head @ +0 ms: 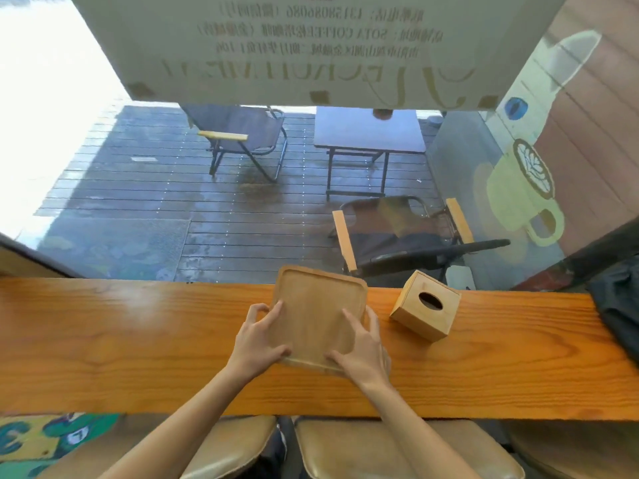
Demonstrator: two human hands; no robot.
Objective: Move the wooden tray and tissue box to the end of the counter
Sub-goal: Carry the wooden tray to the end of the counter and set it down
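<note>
A square wooden tray (316, 305) with a raised rim is at the middle of the long wooden counter (138, 340), its far edge tilted up toward the window. My left hand (259, 340) grips its left near corner and my right hand (359, 347) grips its right near corner. To the right of the tray, a cube-shaped wooden tissue box (426, 305) with an oval slot on top stands on the counter, turned at an angle and apart from both hands.
A dark bag or cloth (619, 305) lies at the counter's right end. Glass runs along the counter's far edge, with chairs and a table outside. Padded stools (380, 447) stand below the near edge.
</note>
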